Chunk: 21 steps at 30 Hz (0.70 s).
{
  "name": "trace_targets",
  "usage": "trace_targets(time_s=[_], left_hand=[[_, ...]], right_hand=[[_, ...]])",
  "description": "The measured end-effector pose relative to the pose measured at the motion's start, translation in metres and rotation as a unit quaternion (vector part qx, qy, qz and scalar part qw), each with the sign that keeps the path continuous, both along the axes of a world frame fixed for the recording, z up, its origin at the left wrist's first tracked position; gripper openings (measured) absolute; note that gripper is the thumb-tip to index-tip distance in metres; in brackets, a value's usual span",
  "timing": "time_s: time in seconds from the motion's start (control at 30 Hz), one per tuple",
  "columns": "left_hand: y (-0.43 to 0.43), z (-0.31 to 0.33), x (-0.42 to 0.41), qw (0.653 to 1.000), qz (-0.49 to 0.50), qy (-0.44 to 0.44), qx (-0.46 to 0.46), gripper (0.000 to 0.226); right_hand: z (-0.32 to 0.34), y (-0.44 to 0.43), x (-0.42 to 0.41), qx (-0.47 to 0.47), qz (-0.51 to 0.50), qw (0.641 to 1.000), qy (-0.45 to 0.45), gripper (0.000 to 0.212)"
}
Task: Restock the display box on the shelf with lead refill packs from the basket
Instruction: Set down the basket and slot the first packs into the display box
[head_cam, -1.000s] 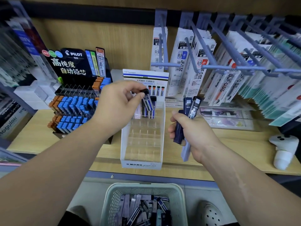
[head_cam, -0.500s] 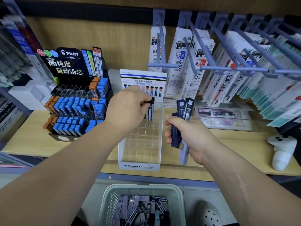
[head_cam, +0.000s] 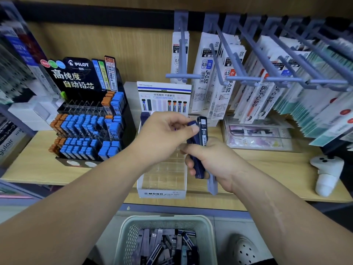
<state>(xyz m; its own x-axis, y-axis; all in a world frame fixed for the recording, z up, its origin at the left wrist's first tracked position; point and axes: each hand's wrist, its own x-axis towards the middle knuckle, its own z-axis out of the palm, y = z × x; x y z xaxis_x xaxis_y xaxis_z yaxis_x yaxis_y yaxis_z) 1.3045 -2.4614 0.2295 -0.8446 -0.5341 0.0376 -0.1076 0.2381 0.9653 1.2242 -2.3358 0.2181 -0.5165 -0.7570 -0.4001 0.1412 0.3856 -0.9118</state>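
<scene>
Head view: since half a second ago, the left hand [head_cam: 164, 136] has left the back row of the white card display box [head_cam: 162, 194] with clear plastic dividers. It has crossed to the right hand [head_cam: 212, 163]. Its thumb and forefinger now pinch the top of a slim navy pack [head_cam: 191, 139] of lead refills.

The right hand is curled round a bundle of such packs. Among them are a glossy black pack [head_cam: 203, 129] with a white barcode label and a pale lavender pack [head_cam: 212, 184] that sticks out below the palm. The bundle is held over the box's right side, above the pale wooden shelf [head_cam: 267, 165] where the box stands.

To do this step well, I judge the navy pack should be drawn straight up along its length. The right hand should loosen only slightly, so the neighbouring packs do not slide out. The pack should then be seated upright in a free cell next to the dark packs [head_cam: 144, 116] already at the back.

The packs look hard, smooth, flat and rectangular, so probably slippery. The dividers are thin and nearly invisible.

More packs lie jumbled in the pale green perforated plastic basket [head_cam: 131, 234] below the shelf.
</scene>
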Motion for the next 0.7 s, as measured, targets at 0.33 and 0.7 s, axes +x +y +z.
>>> trace_targets(time_s=[0.33, 0.7], left_hand=[[0.003, -0.002, 0.015, 0.979, 0.115, 0.002, 0.169, 0.013], [-0.037, 0.005, 0.04, 0.97, 0.197, 0.059, 0.132, 0.012]], right_hand=[[-0.007, 0.0, -0.001, 0.043, 0.077, 0.995, 0.038, 0.022], [0.001, -0.011, 0.006, -0.022, -0.015, 0.999, -0.017, 0.024]])
